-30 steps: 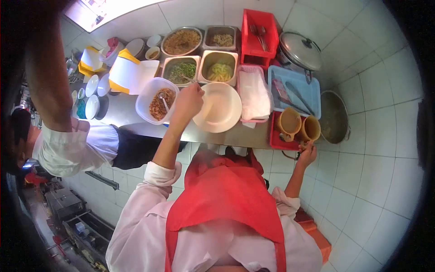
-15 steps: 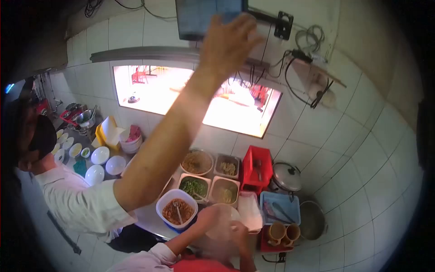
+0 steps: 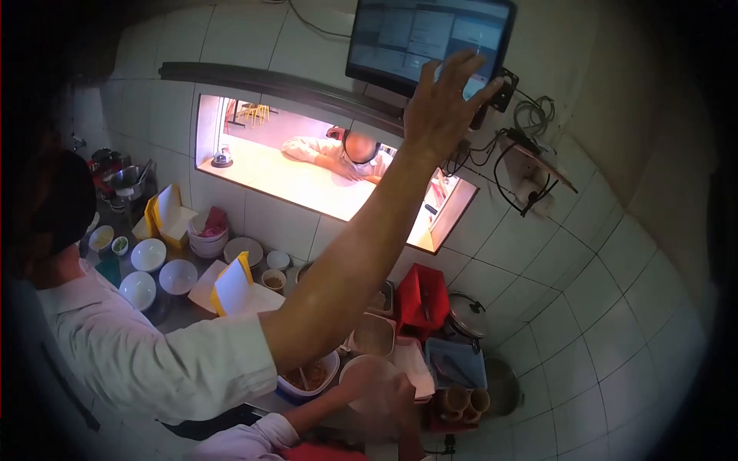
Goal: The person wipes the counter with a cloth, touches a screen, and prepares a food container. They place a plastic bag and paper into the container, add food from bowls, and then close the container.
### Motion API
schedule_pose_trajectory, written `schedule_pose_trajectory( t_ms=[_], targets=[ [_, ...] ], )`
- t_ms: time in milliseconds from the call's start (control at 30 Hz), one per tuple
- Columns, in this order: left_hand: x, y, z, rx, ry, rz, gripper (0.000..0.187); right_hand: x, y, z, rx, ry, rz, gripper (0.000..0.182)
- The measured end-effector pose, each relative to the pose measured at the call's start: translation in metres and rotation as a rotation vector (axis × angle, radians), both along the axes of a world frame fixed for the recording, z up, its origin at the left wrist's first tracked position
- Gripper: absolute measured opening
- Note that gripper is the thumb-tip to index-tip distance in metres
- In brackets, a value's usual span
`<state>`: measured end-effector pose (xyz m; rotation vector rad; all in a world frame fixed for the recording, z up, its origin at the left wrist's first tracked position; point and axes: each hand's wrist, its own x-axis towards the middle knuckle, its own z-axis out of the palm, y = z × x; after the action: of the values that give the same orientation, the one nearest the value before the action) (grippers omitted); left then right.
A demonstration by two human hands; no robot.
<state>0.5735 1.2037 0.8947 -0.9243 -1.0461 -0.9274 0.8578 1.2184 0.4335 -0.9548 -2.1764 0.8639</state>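
Low in the view, my left hand [image 3: 350,393] grips the left side of a pale round bowl [image 3: 366,375], which is blurred. My right hand [image 3: 403,396], also blurred, has its fingers closed at the bowl's right side. Left of the bowl stands a white tub [image 3: 334,372] of reddish-brown food with a spoon in it. A metal tray [image 3: 374,335] lies just beyond the bowl, and folded white cloths or napkins [image 3: 415,370] are to its right.
A co-worker's arm [image 3: 346,280] crosses the view, its hand [image 3: 442,107] at a wall screen [image 3: 423,38]. Another person [image 3: 357,150] leans on the hatch counter. Around are a red container [image 3: 422,300], a blue tray [image 3: 456,364], brown cups [image 3: 455,399], a lidded pot [image 3: 467,316] and white bowls [image 3: 148,255].
The view has shifted, showing more of the screen. The co-worker's arm now covers several food trays. The person beyond the hatch shows more clearly. My hands remain at the bowl.
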Motion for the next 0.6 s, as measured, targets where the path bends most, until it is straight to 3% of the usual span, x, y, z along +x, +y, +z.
schedule_pose_trajectory(
  t_ms=[167, 267, 400, 500, 567, 600],
  targets=[
    [-0.019, -0.003, 0.01, -0.014, -0.023, 0.06, 0.066, 0.001, 0.01, -0.008, -0.096, 0.099, -0.028, 0.013],
    [-0.024, -0.001, 0.016, 0.002, -0.024, -0.018, 0.066, 0.0, 0.003, 0.003, -0.154, 0.14, -0.016, 0.013],
    [-0.018, -0.01, 0.018, -0.03, -0.054, 0.133, 0.061, 0.003, -0.002, 0.011, -0.092, 0.135, 0.004, 0.013],
    [-0.019, 0.006, 0.012, 0.018, -0.082, -0.037, 0.06, 0.01, -0.003, 0.011, -0.139, 0.121, -0.001, 0.013],
    [0.007, 0.001, -0.082, -0.125, -0.201, -0.258, 0.058, 0.02, 0.0, 0.003, -0.147, 0.113, 0.008, 0.013],
    [0.037, -0.015, -0.178, -0.285, -0.345, -0.462, 0.058, 0.022, 0.001, 0.002, -0.159, 0.103, 0.013, 0.013]
  ],
)
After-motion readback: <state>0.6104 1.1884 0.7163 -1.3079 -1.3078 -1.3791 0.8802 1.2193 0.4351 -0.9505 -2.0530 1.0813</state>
